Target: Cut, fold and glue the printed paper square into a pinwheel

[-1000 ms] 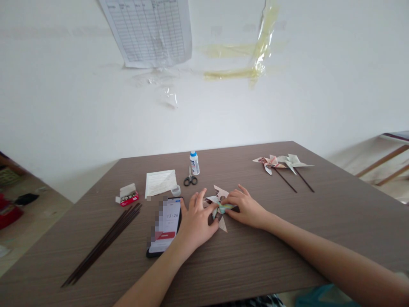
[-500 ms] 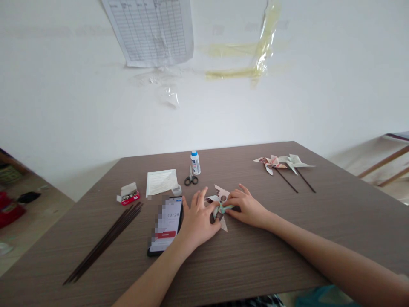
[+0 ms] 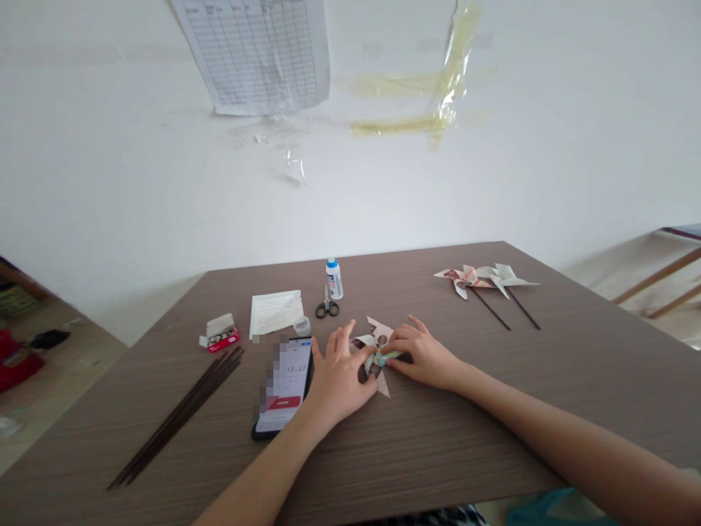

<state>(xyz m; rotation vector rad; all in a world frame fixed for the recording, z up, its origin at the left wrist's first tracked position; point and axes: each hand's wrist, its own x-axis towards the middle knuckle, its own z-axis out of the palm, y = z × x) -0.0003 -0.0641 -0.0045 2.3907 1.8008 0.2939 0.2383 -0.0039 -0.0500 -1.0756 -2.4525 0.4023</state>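
A folded paper pinwheel [image 3: 375,358], cream with pink and teal patterns, lies flat on the table under both hands, its points sticking out. My left hand [image 3: 340,376] presses its thumb and fingertips on the pinwheel's left side. My right hand [image 3: 420,358] pinches its middle from the right, fingers over a teal fold. The centre of the pinwheel is mostly hidden by my fingers. A smartphone [image 3: 283,387] lies just left of my left hand, its screen lit.
On the brown wood-grain table [image 3: 416,438] are several dark sticks [image 3: 180,413], a red box [image 3: 220,336], a paper sheet [image 3: 275,313], scissors [image 3: 327,307], a glue bottle [image 3: 334,279] and two stick-mounted pinwheels [image 3: 485,277]. The far edge meets a white wall.
Both hands stay on the pinwheel with only slight shifts. The view has moved a little, and the phone clock seems to change from 13:26 to 13:27.
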